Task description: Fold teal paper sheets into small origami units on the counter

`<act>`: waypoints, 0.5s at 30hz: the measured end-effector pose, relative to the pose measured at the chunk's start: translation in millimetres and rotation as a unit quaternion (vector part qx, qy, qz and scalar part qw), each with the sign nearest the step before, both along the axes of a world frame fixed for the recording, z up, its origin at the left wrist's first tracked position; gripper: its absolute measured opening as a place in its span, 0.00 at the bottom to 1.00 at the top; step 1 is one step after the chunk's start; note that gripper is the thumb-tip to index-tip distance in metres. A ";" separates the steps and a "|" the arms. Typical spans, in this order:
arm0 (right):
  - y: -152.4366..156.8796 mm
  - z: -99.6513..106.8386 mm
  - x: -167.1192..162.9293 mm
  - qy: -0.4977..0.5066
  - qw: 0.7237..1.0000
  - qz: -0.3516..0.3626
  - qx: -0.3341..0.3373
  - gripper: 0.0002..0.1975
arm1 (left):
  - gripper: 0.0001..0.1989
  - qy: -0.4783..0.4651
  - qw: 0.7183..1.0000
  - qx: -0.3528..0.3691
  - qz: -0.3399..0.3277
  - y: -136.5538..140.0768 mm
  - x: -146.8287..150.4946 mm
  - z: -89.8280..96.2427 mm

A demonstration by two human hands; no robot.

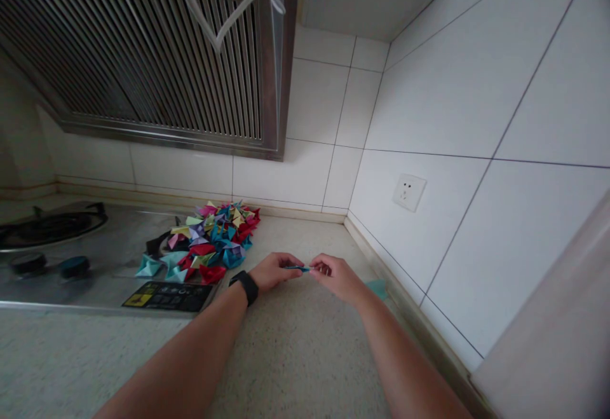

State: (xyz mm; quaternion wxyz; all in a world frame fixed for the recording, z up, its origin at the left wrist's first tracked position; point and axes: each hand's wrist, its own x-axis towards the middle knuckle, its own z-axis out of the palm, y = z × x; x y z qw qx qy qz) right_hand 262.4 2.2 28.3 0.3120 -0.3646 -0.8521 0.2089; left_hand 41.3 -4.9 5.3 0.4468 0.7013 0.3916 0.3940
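A small blue piece of folded paper (298, 268) is held just above the counter, between my two hands. My left hand (275, 270), with a black watch on its wrist, pinches the paper's left part between thumb and fingers. On the other side, my right hand (336, 274) has its fingertips closed on the paper's right end. Most of the paper is hidden by the fingers. To the left lies a heap of folded paper pieces (203, 247) in red, blue, purple, yellow and mint. A mint-green sheet of paper (377, 288) rests partly behind my right forearm.
The gas stove (119, 234) with its burner and knobs (74, 267) is on the left, partly under the paper heap. A range hood (166, 75) hangs above, with a white cord. A tiled wall with a socket (408, 192) bounds the speckled counter (295, 355) on the right.
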 end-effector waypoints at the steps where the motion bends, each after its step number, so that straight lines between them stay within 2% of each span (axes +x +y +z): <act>1: -0.6 0.1 -0.5 0.000 1.000 0.004 -0.005 0.11 | 0.22 -0.010 1.000 0.005 -0.008 0.6 0.2 -0.7; 5: -2.9 -0.5 -2.6 -0.006 1.000 0.016 -0.019 0.11 | 0.21 -0.032 0.999 0.003 -0.031 3.1 0.3 -3.1; 10: -4.7 -2.1 -6.1 -0.016 0.999 0.024 -0.034 0.11 | 0.25 -0.035 0.999 0.005 -0.002 4.3 0.1 -4.8; 15: -3.4 -5.1 -7.9 -0.022 0.999 0.023 -0.039 0.12 | 0.27 -0.054 0.999 0.000 -0.002 6.7 0.8 -7.1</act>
